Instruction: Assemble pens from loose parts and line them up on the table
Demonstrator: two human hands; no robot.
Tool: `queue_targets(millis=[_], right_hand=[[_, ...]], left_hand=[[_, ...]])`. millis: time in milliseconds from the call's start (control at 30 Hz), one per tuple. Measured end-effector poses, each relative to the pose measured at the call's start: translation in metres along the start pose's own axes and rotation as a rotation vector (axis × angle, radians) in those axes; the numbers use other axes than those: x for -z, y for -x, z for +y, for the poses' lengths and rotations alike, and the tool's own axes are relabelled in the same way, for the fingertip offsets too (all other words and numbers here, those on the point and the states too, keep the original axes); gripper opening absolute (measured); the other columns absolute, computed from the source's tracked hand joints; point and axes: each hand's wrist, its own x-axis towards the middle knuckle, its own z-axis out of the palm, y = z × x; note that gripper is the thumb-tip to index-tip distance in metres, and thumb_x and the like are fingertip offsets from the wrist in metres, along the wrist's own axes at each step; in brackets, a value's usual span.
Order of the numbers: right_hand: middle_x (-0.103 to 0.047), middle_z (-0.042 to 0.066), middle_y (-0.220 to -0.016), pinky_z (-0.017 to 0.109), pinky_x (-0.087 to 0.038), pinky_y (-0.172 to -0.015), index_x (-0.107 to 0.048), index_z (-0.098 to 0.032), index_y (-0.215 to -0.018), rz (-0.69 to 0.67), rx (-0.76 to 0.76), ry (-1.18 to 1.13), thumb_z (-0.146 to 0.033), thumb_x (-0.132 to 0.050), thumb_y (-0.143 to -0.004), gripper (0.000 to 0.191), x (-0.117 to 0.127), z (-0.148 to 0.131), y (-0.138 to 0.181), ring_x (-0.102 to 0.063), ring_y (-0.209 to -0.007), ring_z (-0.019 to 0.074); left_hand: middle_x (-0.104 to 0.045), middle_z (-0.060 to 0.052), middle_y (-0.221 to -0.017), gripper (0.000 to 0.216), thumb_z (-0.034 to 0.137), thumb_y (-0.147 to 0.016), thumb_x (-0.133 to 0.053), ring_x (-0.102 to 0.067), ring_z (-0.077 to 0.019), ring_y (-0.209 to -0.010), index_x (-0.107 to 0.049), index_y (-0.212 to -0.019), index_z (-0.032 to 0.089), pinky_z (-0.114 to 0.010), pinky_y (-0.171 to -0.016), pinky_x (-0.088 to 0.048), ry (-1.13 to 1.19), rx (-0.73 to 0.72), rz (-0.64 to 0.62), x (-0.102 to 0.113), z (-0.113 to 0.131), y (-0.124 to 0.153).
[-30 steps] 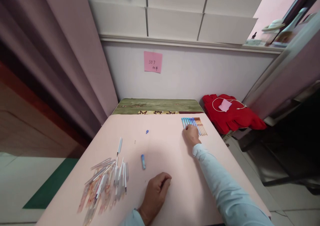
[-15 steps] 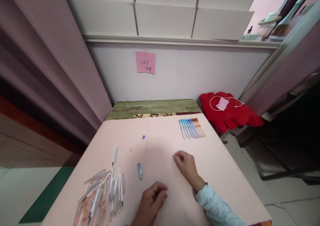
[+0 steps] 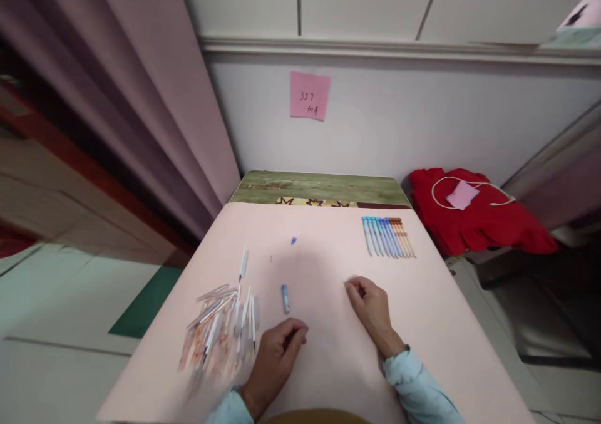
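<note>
"How are the two hands placed?"

"Both are low over a pale pink tabletop [image 3: 323, 380], well apart from each other. The left hand [image 3: 276, 356] has its fingers loosely curled, thumb close to the forefinger. The right hand [image 3: 370, 306] is curled too, its fingers drawn together. I cannot tell whether either is clamped on something, since the undersides are hidden."

"What is nearest the left fingers?"

"A short blue tube [image 3: 285, 299], just beyond them and slightly to their left, not touching. Farther out in the same direction is a small blue piece [image 3: 293, 240]. To the left of that hand spreads a loose pile of slim white and clear sticks [image 3: 213, 333], some with dark tips, partly blurred."

"And near the right fingers?"

"Beyond them, a little to their right and apart from them, a neat row of pens [image 3: 389, 237] lies side by side: light blue, then deeper blue, then brown. Past the table's edge, farther right of those fingers, sits a red cloth [image 3: 436, 223] with a white cable [image 3: 434, 193] on it."
</note>
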Motion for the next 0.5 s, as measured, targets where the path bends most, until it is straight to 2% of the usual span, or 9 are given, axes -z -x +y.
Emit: queue_targets(millis=[67,133,200,267,333,400,500], right_hand=[[-0.064,0.000,-0.064,0.025,-0.043,-0.058,-0.070,-0.020,-0.080,0.000,-0.007,0.013,-0.043,-0.054,-0.089,0.030,0.001,0.001,0.002,-0.057,-0.058,0.0159],[-0.065,0.000,-0.065,0.026,-0.043,-0.059,-0.070,-0.020,-0.080,-0.003,-0.013,0.029,-0.045,-0.054,-0.088,0.030,0.001,0.002,0.004,-0.058,-0.059,0.0163],[-0.066,0.000,-0.066,0.027,-0.043,-0.061,-0.070,-0.021,-0.081,-0.009,-0.020,0.046,-0.046,-0.055,-0.088,0.031,0.001,0.002,0.005,-0.059,-0.060,0.0170],[-0.066,0.000,-0.067,0.027,-0.044,-0.062,-0.070,-0.021,-0.081,-0.015,-0.022,0.054,-0.047,-0.055,-0.088,0.031,0.002,0.002,0.006,-0.059,-0.060,0.0176],[-0.067,0.001,-0.067,0.028,-0.044,-0.062,-0.070,-0.021,-0.081,-0.018,-0.023,0.057,-0.047,-0.055,-0.088,0.031,0.002,0.001,0.006,-0.060,-0.061,0.0180],[-0.068,0.001,-0.067,0.028,-0.045,-0.062,-0.071,-0.021,-0.080,-0.017,-0.021,0.060,-0.048,-0.055,-0.087,0.032,0.003,0.000,0.006,-0.061,-0.061,0.0184],[-0.069,0.002,-0.069,0.028,-0.045,-0.062,-0.072,-0.021,-0.081,-0.010,-0.018,0.058,-0.048,-0.054,-0.087,0.033,0.004,-0.001,0.006,-0.061,-0.062,0.0188]], left_hand=[[-0.065,-0.002,-0.072,0.024,0.040,-0.090,-0.053,-0.059,-0.0161,-0.067,-0.066,-0.086,0.021,-0.025,-0.064,-0.045,-0.005,0.021,0.076,0.013,-0.001,0.000],[-0.066,-0.001,-0.073,0.022,0.040,-0.088,-0.056,-0.058,-0.0157,-0.065,-0.067,-0.089,0.021,-0.026,-0.064,-0.045,-0.013,0.056,0.199,0.036,-0.002,-0.005],[-0.068,-0.002,-0.077,0.023,0.040,-0.086,-0.057,-0.058,-0.0160,-0.066,-0.067,-0.093,0.021,-0.026,-0.063,-0.045,-0.012,0.081,0.372,0.066,-0.006,-0.014],[-0.068,-0.002,-0.078,0.023,0.041,-0.082,-0.060,-0.060,-0.0172,-0.070,-0.067,-0.091,0.020,-0.026,-0.065,-0.045,-0.066,0.100,0.483,0.101,-0.012,-0.028],[-0.066,-0.001,-0.070,0.020,0.039,-0.078,-0.062,-0.058,-0.0169,-0.065,-0.067,-0.079,0.020,-0.026,-0.062,-0.042,-0.242,0.143,0.515,0.132,-0.019,-0.044],[-0.065,0.000,-0.066,0.016,0.036,-0.075,-0.063,-0.057,-0.0169,-0.064,-0.065,-0.072,0.020,-0.026,-0.061,-0.038,-0.418,0.178,0.544,0.153,-0.027,-0.063],[-0.067,-0.002,-0.068,0.012,0.032,-0.071,-0.063,-0.058,-0.0177,-0.067,-0.064,-0.068,0.020,-0.027,-0.061,-0.037,-0.540,0.240,0.509,0.161,-0.036,-0.089]])
